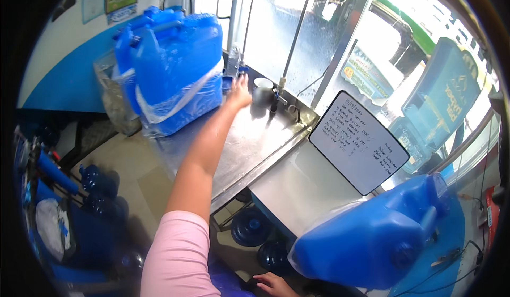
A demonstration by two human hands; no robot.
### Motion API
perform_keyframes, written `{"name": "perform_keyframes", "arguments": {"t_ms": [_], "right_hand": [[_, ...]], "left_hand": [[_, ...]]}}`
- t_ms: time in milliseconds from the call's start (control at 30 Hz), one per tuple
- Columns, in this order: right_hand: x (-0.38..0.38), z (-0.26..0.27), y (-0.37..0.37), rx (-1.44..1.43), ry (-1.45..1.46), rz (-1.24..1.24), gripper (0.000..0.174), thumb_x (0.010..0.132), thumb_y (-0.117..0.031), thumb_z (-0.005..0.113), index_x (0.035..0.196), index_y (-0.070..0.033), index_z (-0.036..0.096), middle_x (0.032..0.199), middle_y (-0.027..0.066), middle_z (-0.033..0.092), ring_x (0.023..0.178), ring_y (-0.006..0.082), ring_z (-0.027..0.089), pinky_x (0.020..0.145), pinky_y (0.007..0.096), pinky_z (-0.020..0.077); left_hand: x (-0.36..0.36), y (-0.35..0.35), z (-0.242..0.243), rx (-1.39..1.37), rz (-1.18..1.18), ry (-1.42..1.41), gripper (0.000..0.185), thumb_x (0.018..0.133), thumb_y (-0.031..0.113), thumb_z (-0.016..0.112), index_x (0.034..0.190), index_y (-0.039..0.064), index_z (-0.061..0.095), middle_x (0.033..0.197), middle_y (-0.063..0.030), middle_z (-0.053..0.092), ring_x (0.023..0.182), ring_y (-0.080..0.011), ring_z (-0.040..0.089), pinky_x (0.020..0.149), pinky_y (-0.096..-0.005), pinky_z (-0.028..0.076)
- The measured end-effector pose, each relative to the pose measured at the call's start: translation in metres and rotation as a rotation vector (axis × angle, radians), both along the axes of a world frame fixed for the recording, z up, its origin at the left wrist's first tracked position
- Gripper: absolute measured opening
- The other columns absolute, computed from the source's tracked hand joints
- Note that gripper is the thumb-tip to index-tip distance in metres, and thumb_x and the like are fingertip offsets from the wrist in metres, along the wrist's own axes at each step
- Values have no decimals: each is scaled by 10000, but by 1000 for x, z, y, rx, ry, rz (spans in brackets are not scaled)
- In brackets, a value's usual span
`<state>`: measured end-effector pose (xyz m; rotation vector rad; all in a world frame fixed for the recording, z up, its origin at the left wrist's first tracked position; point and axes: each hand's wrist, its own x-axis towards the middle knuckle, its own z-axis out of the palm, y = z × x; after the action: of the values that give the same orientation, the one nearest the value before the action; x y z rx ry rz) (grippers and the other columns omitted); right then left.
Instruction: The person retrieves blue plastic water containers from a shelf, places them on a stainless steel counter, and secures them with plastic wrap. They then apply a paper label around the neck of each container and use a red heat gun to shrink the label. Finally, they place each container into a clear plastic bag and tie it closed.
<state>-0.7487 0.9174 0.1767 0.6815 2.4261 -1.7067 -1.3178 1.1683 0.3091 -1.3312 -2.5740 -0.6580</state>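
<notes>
My left hand [240, 93] reaches across the stainless steel counter [223, 149], its arm in a pink sleeve. The fingertips are at a small blue valve handle [243, 70]; whether they grip it cannot be made out. A clear plastic bottle [234, 60] stands just behind them. To the right sit a steel mug with a pale rim [262, 95] and a metal tap [280, 97]. Left of the hand stand large blue water jugs [179, 62], wrapped in clear plastic. Low at the bottom edge, my right hand [275, 285] is partly in view, fingers apart, apparently holding nothing.
A whiteboard [358, 141] with handwriting leans by the window. Another blue jug [358, 241] lies tilted at the right. Round blue bottles [251, 225] are under the counter, with more [97, 189] on the floor at left. Cables [458, 273] hang at lower right.
</notes>
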Motion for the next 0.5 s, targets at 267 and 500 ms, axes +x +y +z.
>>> {"name": "perform_keyframes", "arguments": {"t_ms": [267,500], "right_hand": [[-188,82,105,411,189,-280,279,821,-105,648,1099,-107,641,1036,121,605,921,275,616,806,343,500],[-379,153,282,1239,419,-591,551,754,-74,668,1281,-126,515,1137,227,511,1046,370,523,909,429,435]], "left_hand": [[-108,109,-43,394,-123,30,660,779,138,496,1377,-58,296,1399,-174,374,1360,-381,262,1088,-458,290],[-104,91,-100,435,-194,270,761,737,58,527,1429,-22,221,1494,-174,230,1390,-371,205,1076,-533,262]]}}
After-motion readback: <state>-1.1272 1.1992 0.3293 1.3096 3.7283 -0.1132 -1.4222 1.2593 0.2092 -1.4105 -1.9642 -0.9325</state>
